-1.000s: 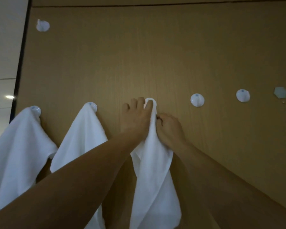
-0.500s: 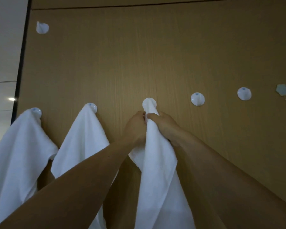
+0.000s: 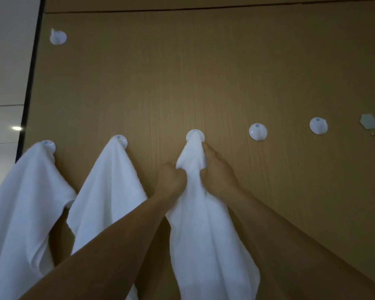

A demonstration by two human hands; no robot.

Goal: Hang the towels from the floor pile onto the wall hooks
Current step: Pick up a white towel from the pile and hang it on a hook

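Gripping the white towel [image 3: 204,224] below its hook [image 3: 194,135], I am bunching it with my left hand [image 3: 170,180] and right hand [image 3: 217,169]. Pulling downward risks detaching that hook, dropping the cloth.

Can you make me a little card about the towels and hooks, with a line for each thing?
hung already: first towel, second towel, both hanging
being hung: third towel, top draped over third hook
left hand: grips third towel below the hook
right hand: pinches third towel nearer the hook
bare hooks: fourth hook, fifth hook, high hook at top left
wall: wooden panel
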